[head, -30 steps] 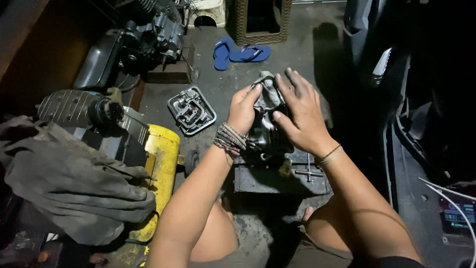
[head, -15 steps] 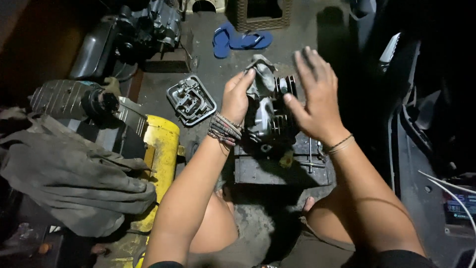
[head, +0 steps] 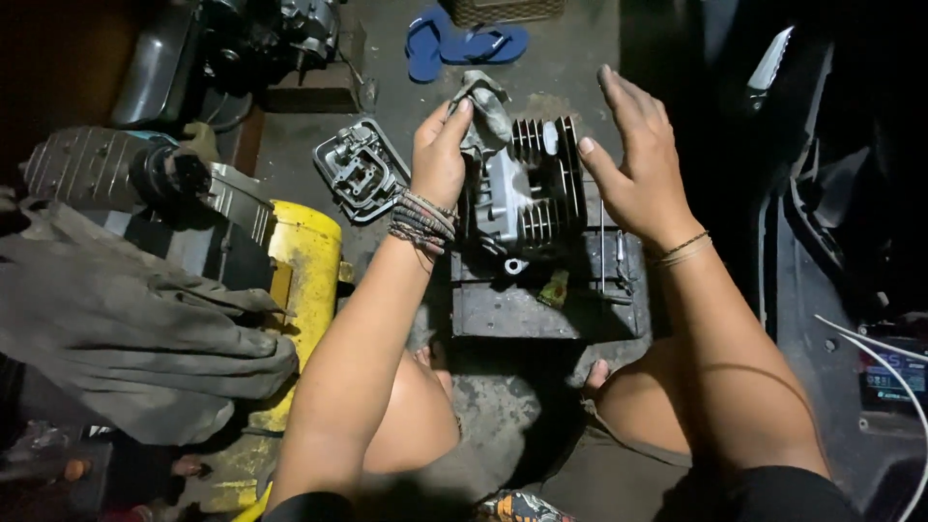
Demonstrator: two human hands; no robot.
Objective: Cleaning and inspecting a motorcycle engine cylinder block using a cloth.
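Note:
A finned metal engine cylinder (head: 527,188) rests on a dark metal block (head: 541,304) on the floor in front of me. My left hand (head: 440,155) grips a grey rag (head: 483,101) pressed against the cylinder's left side. My right hand (head: 638,159) hovers just right of the fins, fingers spread and holding nothing. Beaded bracelets circle my left wrist, and a thin band sits on my right wrist.
A grey engine cover (head: 360,169) lies left of the cylinder. A yellow machine (head: 300,261) and a grey cloth (head: 126,329) sit at the left. Blue sandals (head: 464,43) lie at the top. Another engine (head: 261,39) stands at the upper left.
My right hand has lifted off the cylinder and opened, uncovering the fins. My left hand has slid with the rag to the cylinder's upper left.

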